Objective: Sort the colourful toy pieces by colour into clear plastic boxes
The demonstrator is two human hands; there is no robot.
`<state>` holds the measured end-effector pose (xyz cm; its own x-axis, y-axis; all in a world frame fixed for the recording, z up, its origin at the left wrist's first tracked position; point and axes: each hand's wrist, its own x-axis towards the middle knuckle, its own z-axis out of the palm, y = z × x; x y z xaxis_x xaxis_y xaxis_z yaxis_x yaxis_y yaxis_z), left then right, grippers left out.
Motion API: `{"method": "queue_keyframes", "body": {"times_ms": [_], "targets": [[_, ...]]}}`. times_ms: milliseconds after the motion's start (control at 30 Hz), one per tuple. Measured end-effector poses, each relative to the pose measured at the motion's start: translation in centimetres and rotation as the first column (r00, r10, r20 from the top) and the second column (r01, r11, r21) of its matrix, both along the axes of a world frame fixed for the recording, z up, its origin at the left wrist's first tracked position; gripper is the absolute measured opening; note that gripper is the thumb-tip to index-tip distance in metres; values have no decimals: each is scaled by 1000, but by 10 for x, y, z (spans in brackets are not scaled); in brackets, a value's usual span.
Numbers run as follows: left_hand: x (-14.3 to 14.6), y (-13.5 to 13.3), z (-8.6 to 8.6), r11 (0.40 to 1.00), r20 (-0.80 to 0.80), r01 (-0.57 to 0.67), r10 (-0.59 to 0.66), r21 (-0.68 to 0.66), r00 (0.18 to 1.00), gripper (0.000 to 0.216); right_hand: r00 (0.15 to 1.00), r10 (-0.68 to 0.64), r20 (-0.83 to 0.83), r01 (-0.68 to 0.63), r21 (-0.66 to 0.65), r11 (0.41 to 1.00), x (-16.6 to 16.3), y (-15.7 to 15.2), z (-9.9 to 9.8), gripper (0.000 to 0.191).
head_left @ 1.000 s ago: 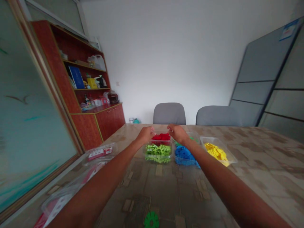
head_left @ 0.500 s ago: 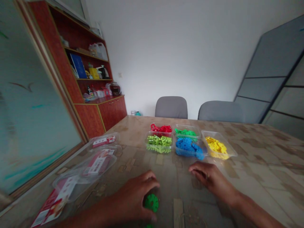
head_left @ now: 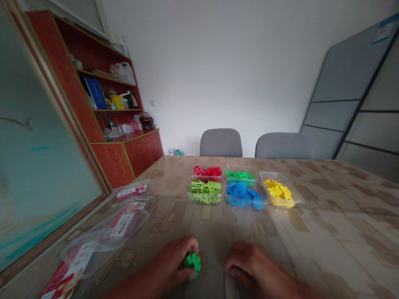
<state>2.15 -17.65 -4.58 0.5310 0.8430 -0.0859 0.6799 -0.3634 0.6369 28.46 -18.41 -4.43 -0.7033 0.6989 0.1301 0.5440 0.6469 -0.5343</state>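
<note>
My left hand [head_left: 174,261] pinches a green notched plastic disc [head_left: 193,263] between thumb and fingers, just above the near part of the table. To its right, my right hand [head_left: 249,265] is closed with its fingers curled down near the tabletop. Whatever it may hold is hidden. Beyond both hands stand clear plastic tubs of similar pieces: light green ones [head_left: 205,189], blue ones [head_left: 245,193], red ones [head_left: 208,171], green ones [head_left: 239,175] and yellow ones [head_left: 278,191].
Clear plastic lids with red and white labels [head_left: 126,220] lie along the table's left side. Two grey chairs [head_left: 220,142] stand behind the patterned table [head_left: 327,207]. A red-brown shelf cabinet [head_left: 140,153] is at the back left, beside a frosted glass panel [head_left: 40,166].
My left hand has closed on the green disc. My right hand has come left and nearer to me, away from the blue tub. The camera view has shifted slightly.
</note>
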Motion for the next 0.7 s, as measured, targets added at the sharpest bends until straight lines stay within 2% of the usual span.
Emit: {"method": "queue_keyframes", "body": {"times_ms": [100,233,433,633,700], "targets": [[-5,8,-2,1000,105,2,1,-21,994,11,997,68,32,-67,-28,997,-26,-9,-1,14],[-10,20,-6,996,213,-30,48,-88,976,12,988,153,32,-152,-48,987,-48,-14,3,28],[-12,23,-13,992,200,-58,79,-109,977,16,984,175,31,-174,-11,985,-53,-14,3,45],[-13,23,-9,998,164,-35,43,-56,986,16,972,123,199,-123,-13,992,-71,-12,-6,42],[-12,23,-7,999,153,-28,31,-22,988,16,977,115,178,-112,-28,993,-75,-11,-5,31]]}}
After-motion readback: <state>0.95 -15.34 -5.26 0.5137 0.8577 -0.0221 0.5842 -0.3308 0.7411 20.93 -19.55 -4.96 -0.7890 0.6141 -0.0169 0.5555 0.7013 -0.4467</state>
